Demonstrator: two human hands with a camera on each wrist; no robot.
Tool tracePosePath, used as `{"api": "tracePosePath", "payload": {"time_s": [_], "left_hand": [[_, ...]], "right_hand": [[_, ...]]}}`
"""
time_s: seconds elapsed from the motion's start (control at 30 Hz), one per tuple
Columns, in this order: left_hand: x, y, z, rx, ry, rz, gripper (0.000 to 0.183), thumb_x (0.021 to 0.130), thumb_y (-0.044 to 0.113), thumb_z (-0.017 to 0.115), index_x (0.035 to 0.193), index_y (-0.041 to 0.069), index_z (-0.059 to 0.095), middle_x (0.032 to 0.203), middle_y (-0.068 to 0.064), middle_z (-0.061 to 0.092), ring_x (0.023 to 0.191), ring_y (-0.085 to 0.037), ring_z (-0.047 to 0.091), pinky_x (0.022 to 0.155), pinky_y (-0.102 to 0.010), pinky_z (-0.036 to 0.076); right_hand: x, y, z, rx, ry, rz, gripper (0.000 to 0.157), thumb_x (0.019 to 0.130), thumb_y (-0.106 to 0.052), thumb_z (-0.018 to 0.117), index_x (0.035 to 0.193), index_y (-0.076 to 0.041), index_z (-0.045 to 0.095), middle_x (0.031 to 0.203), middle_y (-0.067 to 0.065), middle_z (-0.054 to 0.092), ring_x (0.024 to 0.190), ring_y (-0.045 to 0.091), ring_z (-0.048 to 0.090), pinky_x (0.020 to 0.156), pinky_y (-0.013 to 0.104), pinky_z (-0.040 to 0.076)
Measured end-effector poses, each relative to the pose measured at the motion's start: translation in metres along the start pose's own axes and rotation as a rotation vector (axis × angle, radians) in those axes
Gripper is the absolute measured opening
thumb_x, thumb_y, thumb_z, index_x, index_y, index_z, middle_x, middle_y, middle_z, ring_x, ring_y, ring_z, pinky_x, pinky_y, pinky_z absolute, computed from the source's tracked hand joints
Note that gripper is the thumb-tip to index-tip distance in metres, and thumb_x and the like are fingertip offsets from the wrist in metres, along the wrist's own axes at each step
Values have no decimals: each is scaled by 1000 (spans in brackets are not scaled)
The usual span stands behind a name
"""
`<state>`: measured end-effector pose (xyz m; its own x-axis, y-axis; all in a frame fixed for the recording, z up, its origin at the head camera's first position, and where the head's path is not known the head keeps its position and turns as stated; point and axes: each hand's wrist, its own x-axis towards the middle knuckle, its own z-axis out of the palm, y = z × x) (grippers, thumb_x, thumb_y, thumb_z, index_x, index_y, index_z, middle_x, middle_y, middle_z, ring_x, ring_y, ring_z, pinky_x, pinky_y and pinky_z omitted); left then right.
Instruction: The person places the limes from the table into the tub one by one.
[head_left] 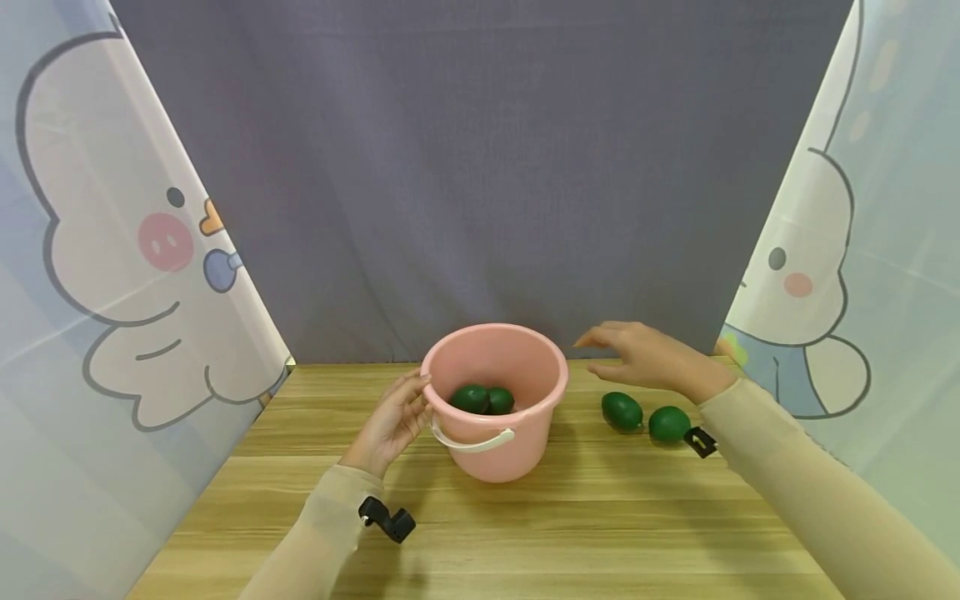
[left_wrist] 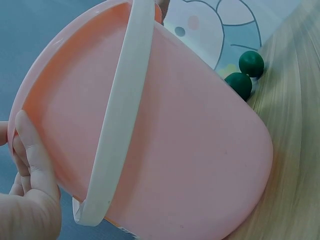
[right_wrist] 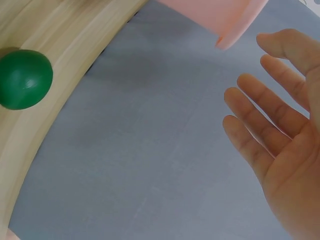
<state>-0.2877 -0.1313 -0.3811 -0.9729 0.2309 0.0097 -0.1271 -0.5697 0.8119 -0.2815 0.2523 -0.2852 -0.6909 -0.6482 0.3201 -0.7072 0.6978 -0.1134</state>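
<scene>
A pink bucket stands upright on the table, its white handle hanging down at the front. Two green limes lie at the bottom inside it. My left hand holds the bucket's left rim; in the left wrist view its fingers lie at the rim, close to the handle's end. To the right of the bucket, my right hand hovers with nothing in it, its fingers spread and loosely bent in the right wrist view. Below it, two more limes rest side by side on the wood.
The light wooden table ends at a grey curtain just behind the bucket. Pale curtains with cartoon figures flank both sides. Black wrist straps show on both forearms.
</scene>
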Motion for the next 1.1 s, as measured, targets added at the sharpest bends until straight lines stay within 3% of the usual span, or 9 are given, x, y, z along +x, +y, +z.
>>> {"api": "tracePosePath", "payload": {"time_s": [0.33,0.7,0.93,1.1], "left_hand": [[0,1,1,-16,25,-16,22,101,6,55,122,8,50,105,-8,53,73,-8,60,57,-11,55],[0,2,0,-13,27,-19,25,102,7,53,126,7,48,106,-8,53,73,-8,60,57,-11,55],[0,2,1,-17,32,-21,26,101,7,54,127,6,47,106,-8,52,73,-9,59,57,-11,54],[0,2,0,-15,23,-23,25,101,7,54,126,7,47,106,-7,52,74,-8,59,58,-11,55]], "right_hand": [[-16,9,8,21,-16,60,30,95,-20,70,122,-9,67,120,8,67,110,29,64,91,48,58],[-25,17,16,11,-5,46,28,93,-16,72,119,-9,67,116,8,68,102,30,65,86,50,59],[-33,22,25,72,-56,115,32,94,-20,72,122,-5,66,120,10,67,108,33,63,90,53,57],[-37,27,31,63,-52,85,32,93,-17,72,122,-3,66,119,12,67,103,34,65,87,51,58]]}}
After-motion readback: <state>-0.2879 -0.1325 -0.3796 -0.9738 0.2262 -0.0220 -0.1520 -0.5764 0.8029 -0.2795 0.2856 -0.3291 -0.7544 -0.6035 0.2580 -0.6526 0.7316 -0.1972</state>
